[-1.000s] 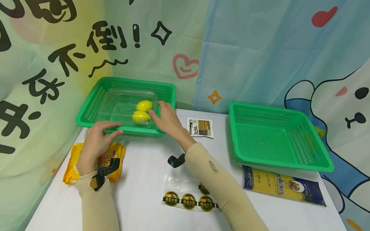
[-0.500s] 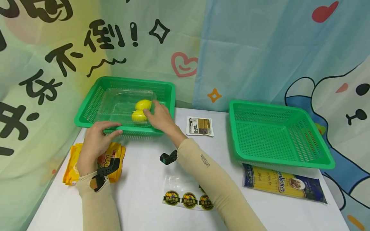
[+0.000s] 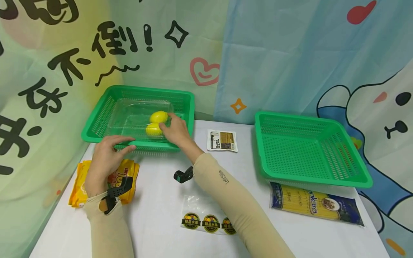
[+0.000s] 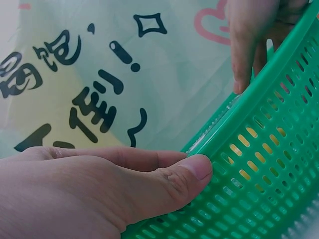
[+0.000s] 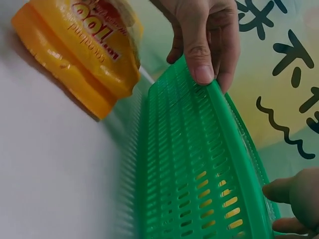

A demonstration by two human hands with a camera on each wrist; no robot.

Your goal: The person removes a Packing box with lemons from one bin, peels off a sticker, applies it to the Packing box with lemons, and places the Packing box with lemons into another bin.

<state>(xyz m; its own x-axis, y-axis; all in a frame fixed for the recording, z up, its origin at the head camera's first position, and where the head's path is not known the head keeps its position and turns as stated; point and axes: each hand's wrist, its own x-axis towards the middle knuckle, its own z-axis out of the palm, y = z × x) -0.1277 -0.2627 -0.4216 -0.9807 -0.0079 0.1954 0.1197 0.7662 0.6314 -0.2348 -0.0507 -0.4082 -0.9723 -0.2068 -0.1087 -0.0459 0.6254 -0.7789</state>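
At the back left a green plastic basket (image 3: 185,139) stands with a clear plastic box (image 3: 129,111) in it. Two yellow lemons (image 3: 158,116) show at the box's right end, one in front of the other. My left hand (image 3: 106,154) grips the basket's front rim, its thumb (image 4: 197,167) outside and the other fingers over the inner side. My right hand (image 3: 177,130) reaches over the rim from the right, thumb and fingers spread apart at the box's right end, close against the lemons. In the left wrist view its fingertips are partly hidden behind the rim.
A second green basket (image 3: 309,150) stands on the right, with a pack of spaghetti (image 3: 313,204) before it. A small white-and-brown packet (image 3: 222,140) lies between the baskets. Yellow snack bags (image 3: 126,172) lie under my left wrist. A clear printed bag (image 3: 200,211) lies front centre.
My right hand has moved slightly left, closer to the lemons and the box's right end. The left hand keeps its place on the rim. The head view has shifted a little.
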